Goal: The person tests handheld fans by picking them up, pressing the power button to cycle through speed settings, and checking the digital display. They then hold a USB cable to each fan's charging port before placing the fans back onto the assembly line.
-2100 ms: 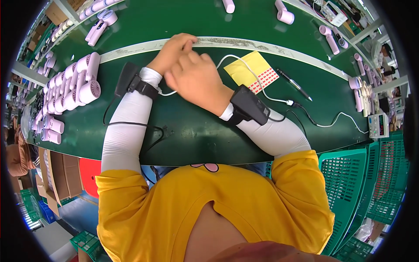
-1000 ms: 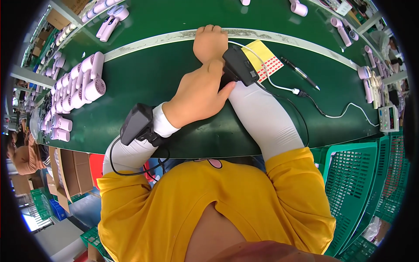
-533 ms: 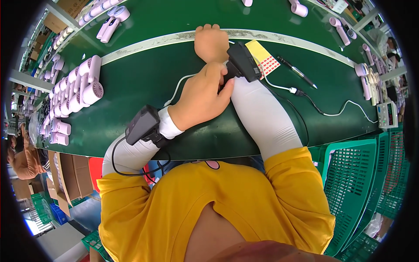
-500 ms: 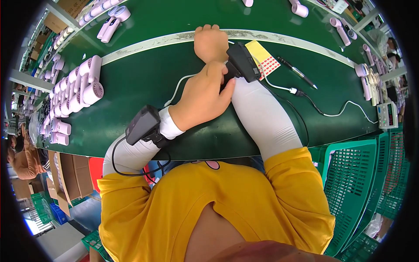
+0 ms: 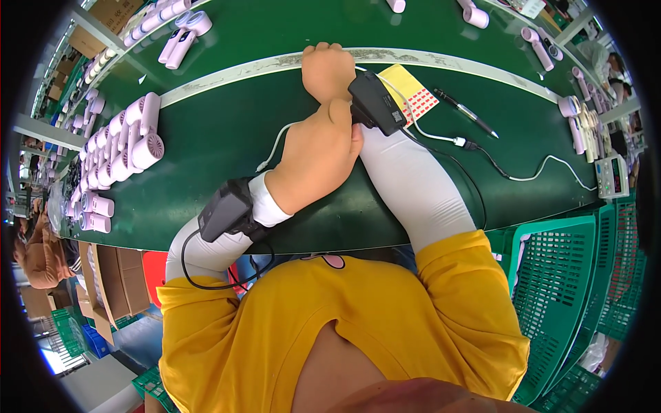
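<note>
My left hand (image 5: 313,157) reaches across to my right wrist, its fingers closed at the black strap of a black box-shaped device (image 5: 377,102) worn there. The fingertips are partly hidden behind the hand and strap. My right hand (image 5: 328,72) rests in a loose fist near the pale strip across the green table; nothing shows in it. A second black device (image 5: 226,208) sits on my left wrist, over a white sleeve. A white cable (image 5: 277,146) emerges left of my hands. Just beyond the right device lies a yellow sheet with red stickers (image 5: 406,89).
A black-and-silver pen (image 5: 467,113) lies at the right. Cables lead to a small white box with a display (image 5: 611,177). Stacked lilac handheld fans (image 5: 120,141) stand at the left. Green crates (image 5: 554,275) are beside me at the lower right, cardboard boxes (image 5: 113,282) at the lower left.
Both hands have shifted slightly left. My left hand has rolled over, and its thumb and fingers have drawn in closer at the right wrist strap.
</note>
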Available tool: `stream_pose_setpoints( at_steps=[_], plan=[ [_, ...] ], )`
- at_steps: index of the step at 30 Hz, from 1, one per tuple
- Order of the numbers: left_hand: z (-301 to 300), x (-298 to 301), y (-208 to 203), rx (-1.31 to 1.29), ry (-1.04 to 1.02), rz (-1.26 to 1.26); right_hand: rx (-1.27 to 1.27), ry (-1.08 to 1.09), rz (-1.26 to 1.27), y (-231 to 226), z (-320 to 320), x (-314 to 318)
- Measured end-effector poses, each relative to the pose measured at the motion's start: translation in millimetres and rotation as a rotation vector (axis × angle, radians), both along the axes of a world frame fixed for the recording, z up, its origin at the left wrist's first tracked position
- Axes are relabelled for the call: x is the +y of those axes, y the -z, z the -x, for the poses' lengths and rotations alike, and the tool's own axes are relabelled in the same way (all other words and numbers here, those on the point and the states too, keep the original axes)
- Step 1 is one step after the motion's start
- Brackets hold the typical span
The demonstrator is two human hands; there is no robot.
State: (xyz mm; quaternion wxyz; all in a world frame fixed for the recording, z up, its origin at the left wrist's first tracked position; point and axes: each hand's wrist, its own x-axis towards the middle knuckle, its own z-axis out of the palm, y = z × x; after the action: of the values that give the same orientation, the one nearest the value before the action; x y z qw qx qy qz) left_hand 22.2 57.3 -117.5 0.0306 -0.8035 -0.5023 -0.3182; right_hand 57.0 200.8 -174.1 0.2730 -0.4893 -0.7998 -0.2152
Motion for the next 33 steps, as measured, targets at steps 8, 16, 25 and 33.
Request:
stream_pose_setpoints(
  at_steps=[8,16,25,33],
  plan=[
    [-6.3,-2.6,9.9,0.326,-0.082,-0.217,-0.037,-0.037,0.013,-5.4,-4.2,-3.6],
    [5.1,8.4,20.7,0.241,0.016,-0.203,0.061,-0.027,0.005,-5.7,-9.9,0.6],
    [6.1,8.7,23.3,0.068,0.171,-0.111,0.121,-0.014,-0.028,-6.5,-15.7,4.5],
    [24.7,25.0,19.0,-0.212,0.43,0.306,0.046,-0.075,-0.022,-0.4,-11.1,2.9]
  ],
)
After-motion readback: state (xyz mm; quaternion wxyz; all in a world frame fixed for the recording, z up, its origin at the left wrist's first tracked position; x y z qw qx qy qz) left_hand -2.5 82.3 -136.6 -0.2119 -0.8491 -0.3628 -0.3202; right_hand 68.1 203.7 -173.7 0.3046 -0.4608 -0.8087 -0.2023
